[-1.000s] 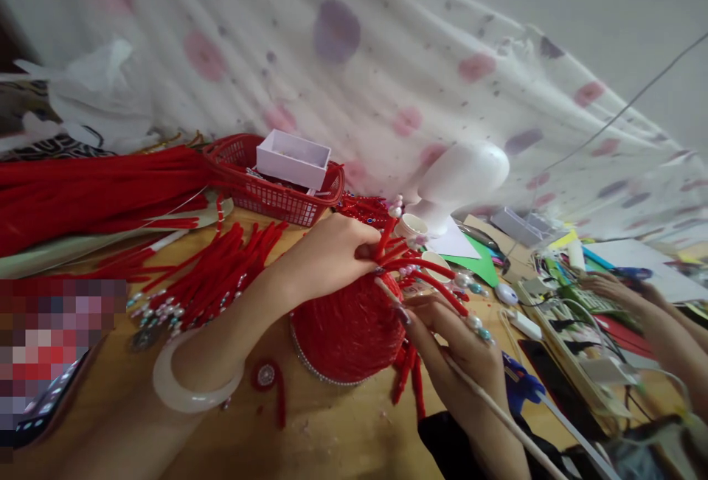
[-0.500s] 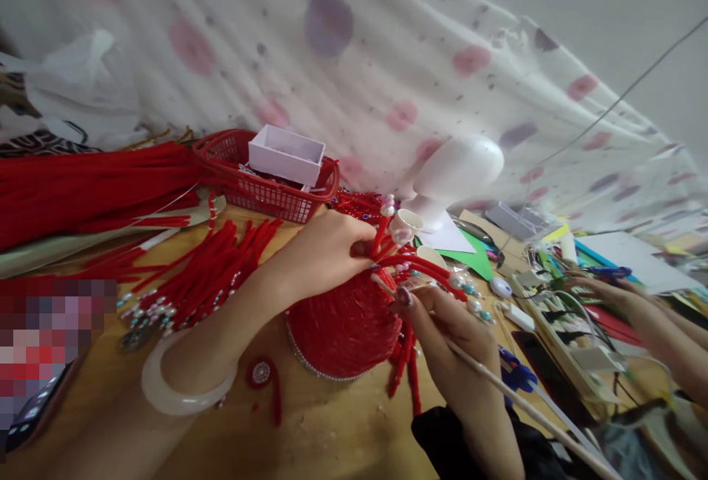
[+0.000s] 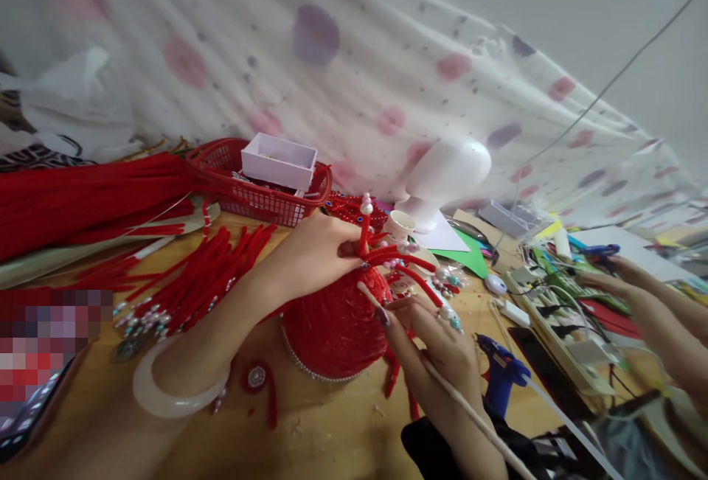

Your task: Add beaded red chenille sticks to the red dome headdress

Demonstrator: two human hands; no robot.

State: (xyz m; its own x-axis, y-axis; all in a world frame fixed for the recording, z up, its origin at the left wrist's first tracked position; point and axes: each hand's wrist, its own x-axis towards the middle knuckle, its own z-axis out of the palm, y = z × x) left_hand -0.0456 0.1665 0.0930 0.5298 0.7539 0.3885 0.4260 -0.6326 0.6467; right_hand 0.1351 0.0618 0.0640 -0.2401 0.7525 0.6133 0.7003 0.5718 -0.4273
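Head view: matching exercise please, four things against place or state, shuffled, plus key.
1. Right hand
2. Bracelet
3. Red basket
4. White head

A. carries a white box
B. stands beside a pale cup
C. holds a white cord
D. encircles the left forearm

Pairs: 1-C, 2-D, 3-A, 4-B

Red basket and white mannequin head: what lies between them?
The head camera's view shows red beaded trim between the red basket and white mannequin head, with a white cup nearer the head.
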